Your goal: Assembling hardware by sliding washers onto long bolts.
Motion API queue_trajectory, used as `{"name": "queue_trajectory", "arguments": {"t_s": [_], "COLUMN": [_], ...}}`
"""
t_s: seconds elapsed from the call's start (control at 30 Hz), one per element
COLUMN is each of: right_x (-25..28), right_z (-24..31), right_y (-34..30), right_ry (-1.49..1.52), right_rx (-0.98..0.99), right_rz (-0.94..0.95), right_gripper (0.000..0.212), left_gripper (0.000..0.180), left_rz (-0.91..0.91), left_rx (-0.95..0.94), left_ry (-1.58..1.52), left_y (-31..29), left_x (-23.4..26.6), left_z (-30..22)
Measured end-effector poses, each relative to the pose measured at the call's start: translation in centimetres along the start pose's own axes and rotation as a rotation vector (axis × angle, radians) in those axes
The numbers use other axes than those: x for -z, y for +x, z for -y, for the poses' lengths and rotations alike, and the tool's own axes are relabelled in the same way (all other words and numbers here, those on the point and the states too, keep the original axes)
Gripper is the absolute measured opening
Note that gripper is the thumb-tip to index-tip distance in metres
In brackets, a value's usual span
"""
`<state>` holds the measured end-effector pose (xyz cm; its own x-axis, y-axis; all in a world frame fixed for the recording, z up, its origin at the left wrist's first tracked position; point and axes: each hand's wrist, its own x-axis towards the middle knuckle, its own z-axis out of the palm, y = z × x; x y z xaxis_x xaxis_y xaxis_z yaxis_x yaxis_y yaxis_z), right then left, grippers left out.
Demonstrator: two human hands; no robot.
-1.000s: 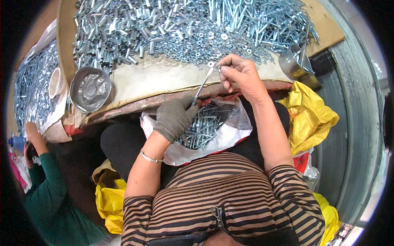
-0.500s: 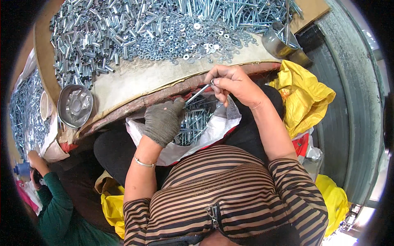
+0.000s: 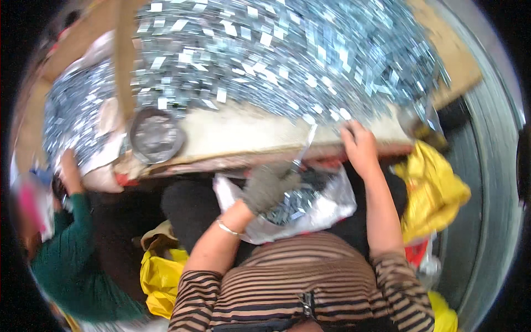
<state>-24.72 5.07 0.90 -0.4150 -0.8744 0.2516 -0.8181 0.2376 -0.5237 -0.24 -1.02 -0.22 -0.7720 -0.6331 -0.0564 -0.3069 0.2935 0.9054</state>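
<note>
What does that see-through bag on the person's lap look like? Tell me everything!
The clear plastic bag is thin, crinkly and whitish where it folds. It lies open on the lap, below the table edge, with a heap of small shiny metal pieces inside. The gloved left hand rests over its open top. The picture is blurred, so finer detail is lost.

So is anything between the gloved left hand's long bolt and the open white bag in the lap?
Nothing visible. The left hand holds the long bolt directly above the white bag, whose mouth lies open beneath it. The right hand rests aside on the table edge.
</note>
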Motion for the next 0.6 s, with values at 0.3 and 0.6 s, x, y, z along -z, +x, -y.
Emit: {"name": "queue_trajectory", "arguments": {"t_s": [0.3, 0.6], "right_x": [-0.3, 3.0], "right_z": [1.3, 5.9], "right_y": [-0.7, -0.7], "right_ry": [0.093, 0.940], "right_rx": [-0.063, -0.177], "right_rz": [0.088, 0.303], "right_gripper": [0.013, 0.014], "left_gripper": [0.036, 0.023], "left_rz": [-0.102, 0.028], "left_rx": [-0.030, -0.141], "left_ry": [0.271, 0.349], "left_y": [-0.2, 0.1], "left_x": [-0.2, -0.1], "left_z": [-0.2, -0.7]}}
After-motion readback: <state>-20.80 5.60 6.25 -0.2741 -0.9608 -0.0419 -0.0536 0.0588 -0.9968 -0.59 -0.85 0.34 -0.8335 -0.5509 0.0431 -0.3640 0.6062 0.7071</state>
